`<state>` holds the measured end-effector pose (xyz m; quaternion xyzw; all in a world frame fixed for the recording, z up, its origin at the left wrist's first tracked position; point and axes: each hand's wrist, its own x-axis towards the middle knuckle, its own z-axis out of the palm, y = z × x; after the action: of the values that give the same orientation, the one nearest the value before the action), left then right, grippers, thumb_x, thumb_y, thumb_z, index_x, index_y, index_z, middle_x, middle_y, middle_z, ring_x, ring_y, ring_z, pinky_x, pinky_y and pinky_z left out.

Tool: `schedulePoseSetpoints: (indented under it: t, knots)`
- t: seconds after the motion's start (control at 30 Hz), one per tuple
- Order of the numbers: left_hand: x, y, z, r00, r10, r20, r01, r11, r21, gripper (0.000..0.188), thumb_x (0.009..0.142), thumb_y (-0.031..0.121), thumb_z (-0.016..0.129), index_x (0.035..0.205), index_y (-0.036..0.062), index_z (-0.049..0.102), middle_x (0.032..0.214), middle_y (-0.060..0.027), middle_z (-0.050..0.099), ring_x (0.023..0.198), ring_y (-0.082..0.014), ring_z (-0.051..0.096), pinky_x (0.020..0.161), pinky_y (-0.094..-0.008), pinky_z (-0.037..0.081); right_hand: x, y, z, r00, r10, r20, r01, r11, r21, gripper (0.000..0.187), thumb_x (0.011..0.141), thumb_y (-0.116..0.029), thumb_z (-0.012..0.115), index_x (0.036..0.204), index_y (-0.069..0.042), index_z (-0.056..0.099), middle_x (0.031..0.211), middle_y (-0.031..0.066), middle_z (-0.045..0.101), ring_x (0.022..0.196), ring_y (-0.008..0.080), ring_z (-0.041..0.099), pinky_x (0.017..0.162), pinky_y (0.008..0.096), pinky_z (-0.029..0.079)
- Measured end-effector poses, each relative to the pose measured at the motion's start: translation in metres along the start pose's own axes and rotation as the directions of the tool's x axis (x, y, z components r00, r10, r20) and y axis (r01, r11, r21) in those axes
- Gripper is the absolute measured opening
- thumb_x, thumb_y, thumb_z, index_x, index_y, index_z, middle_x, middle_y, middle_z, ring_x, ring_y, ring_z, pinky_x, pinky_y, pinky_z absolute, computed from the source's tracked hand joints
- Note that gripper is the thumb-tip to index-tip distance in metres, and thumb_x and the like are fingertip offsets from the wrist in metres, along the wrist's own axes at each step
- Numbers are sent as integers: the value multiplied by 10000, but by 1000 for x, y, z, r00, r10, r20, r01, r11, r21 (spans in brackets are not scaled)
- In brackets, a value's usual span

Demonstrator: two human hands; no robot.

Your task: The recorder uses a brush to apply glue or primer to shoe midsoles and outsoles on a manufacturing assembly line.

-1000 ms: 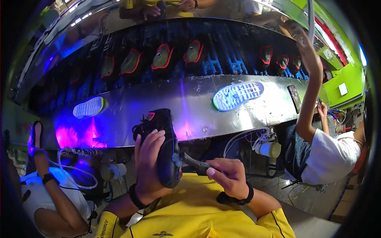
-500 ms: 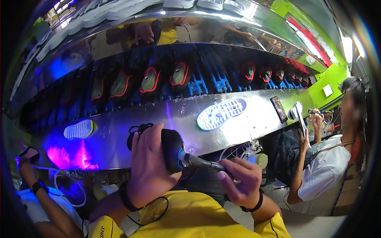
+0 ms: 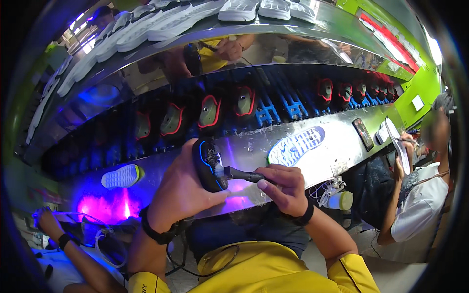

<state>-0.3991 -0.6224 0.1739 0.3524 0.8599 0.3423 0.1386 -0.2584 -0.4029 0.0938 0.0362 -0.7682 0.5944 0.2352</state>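
My left hand [image 3: 177, 188] is wrapped round a black shoe upper [image 3: 201, 158] with a thin blue line along its edge. The shoe is tilted so that its underside faces right. In my right hand [image 3: 288, 190] I grip a brush [image 3: 246, 176] by its dark handle. The pale bristle end meets the shoe's lower edge, where a whitish patch shows. A white shoe sole [image 3: 297, 146] lies beyond my right hand on the metal worktop, and another sole [image 3: 120, 176] with a yellow-green edge lies to the left.
Behind the metal worktop [image 3: 337, 161] runs a conveyor with blue racks [image 3: 267, 113] carrying several dark shoes on lasts [image 3: 209, 110]. White soles [image 3: 238, 10] line the shelf above. A phone [image 3: 363, 134] lies at right. Co-workers sit either side; the right one [image 3: 420, 195] holds a sole.
The shoe has turned in my left hand, so its blue-lined edge and underside show more. Both hands sit a little farther forward, brush still against the shoe. The whole view has shifted.
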Motion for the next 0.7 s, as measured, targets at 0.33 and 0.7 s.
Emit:
schedulePoseSetpoints:
  t: [0.33, 0.7]
  knots:
    - [5, -42, -6, 999, -44, 6, 42, 986, 163, 1214, 556, 186, 1024, 1537, 0, 334, 1316, -295, 663, 1231, -484, 645, 1031, -513, 542, -33, 42, 41, 992, 68, -106, -63, 997, 42, 226, 938, -103, 758, 1111, 40, 777, 766, 145, 665, 644, 227, 620, 602, 340, 457]
    - [-29, -104, 23, 968, 18, -249, -92, 953, -289, 1188, 684, 176, 1004, 1628, -36, 314, 1560, -206, 527, 1460, -293, 507, 1225, -419, 391, -53, 11, 14, 924, 375, -73, -374, 927, 24, 248, 1004, -179, 747, 1127, 35, 772, 759, 103, 687, 682, 105, 600, 608, 311, 464]
